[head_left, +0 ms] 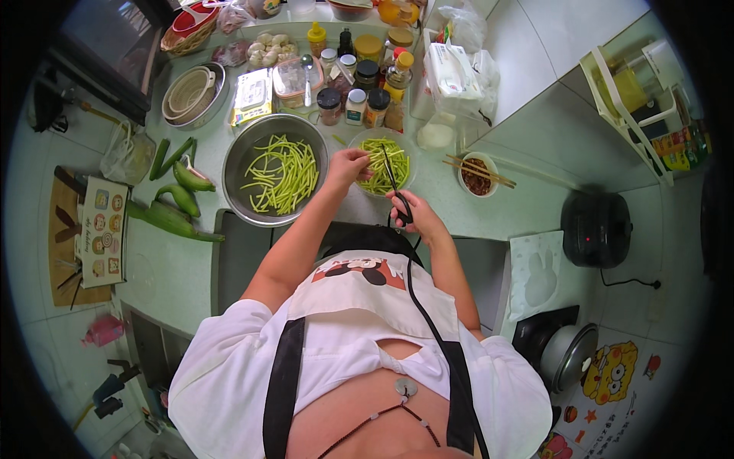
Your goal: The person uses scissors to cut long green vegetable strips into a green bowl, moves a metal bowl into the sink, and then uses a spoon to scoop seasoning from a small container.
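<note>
My right hand (413, 212) grips a pair of black-handled scissors (392, 176), its blades reaching over a clear bowl (414, 163). Short cut green bean pieces (380, 180) fill that bowl. At its left rim my left hand (349, 167) is closed in a pinch; whatever lies between the fingertips blends into the green behind. Left of that hand, a wide metal basin (236, 157) holds long, uncut green beans (287, 172).
Seasoning jars (367, 74) crowd behind the bowl. A small bowl of dark red sauce (475, 183) with chopsticks (489, 173) stands to the right. Green vegetables (180, 200) lie left of the basin. A black cooker (596, 229) sits far right. A black cord (417, 294) hangs before my apron.
</note>
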### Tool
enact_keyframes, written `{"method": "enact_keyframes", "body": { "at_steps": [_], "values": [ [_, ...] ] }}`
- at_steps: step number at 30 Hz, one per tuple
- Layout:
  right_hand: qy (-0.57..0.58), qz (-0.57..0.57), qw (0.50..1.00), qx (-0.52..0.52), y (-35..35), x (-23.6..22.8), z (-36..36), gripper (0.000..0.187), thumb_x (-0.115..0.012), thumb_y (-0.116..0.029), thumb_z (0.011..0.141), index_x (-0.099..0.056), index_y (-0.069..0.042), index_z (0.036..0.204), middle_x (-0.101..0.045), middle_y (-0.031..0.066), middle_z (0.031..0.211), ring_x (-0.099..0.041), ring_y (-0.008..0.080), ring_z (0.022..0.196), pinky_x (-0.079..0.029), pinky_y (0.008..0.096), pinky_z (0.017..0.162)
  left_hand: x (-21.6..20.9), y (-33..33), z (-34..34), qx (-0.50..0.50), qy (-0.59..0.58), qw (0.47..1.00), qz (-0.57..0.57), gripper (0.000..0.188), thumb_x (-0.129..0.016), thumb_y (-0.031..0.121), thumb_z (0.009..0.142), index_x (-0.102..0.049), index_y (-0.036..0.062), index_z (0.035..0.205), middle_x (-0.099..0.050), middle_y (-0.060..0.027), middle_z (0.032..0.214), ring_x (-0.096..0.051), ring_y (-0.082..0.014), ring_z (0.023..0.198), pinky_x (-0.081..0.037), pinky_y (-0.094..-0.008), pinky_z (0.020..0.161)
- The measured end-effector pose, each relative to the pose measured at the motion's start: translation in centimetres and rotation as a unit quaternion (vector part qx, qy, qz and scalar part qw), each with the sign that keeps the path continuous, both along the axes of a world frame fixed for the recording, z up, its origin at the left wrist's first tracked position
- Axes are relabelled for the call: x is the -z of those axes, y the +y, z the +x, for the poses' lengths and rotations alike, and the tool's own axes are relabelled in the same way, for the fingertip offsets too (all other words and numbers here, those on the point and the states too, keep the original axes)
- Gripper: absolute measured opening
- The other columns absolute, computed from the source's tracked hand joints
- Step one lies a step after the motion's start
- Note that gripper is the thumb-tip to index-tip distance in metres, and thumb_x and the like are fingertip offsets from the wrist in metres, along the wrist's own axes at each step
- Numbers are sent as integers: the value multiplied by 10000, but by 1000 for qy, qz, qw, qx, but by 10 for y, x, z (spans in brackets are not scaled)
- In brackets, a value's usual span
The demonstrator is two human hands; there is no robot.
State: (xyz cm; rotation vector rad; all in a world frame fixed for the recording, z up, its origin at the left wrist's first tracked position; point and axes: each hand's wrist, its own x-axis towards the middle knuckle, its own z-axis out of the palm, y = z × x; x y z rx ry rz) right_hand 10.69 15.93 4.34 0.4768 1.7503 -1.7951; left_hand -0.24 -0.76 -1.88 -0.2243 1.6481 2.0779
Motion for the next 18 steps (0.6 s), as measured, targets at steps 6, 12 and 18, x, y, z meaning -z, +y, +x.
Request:
{"method": "enact_keyframes", "body": {
  "at_steps": [6,12,18],
  "values": [
    [-7,-51,998,26,3,7,1,306,-517,-346,838,-510,-125,1049,-530,-38,672,-473,28,487,-289,137,368,1,-3,0,4,-20,1000,11,219,-540,85,824,-540,-45,1000,-588,-88,790,-596,-158,591,-503,-239,502],
    [-9,-74,996,48,1,2,-3,286,-491,-309,854,-507,-81,1028,-515,-21,636,-460,52,474,-267,155,339,-1,3,2,-1,-3,1000,8,201,-541,81,811,-540,-58,956,-593,-100,751,-595,-162,552,-489,-236,465],
    [-4,-101,993,65,-2,5,-6,290,-505,-312,845,-512,-69,1002,-504,-18,612,-434,58,437,-244,166,320,5,8,11,10,4,1000,4,210,-534,110,814,-544,-53,945,-594,-84,707,-580,-145,515,-465,-224,439]
  ]
}}
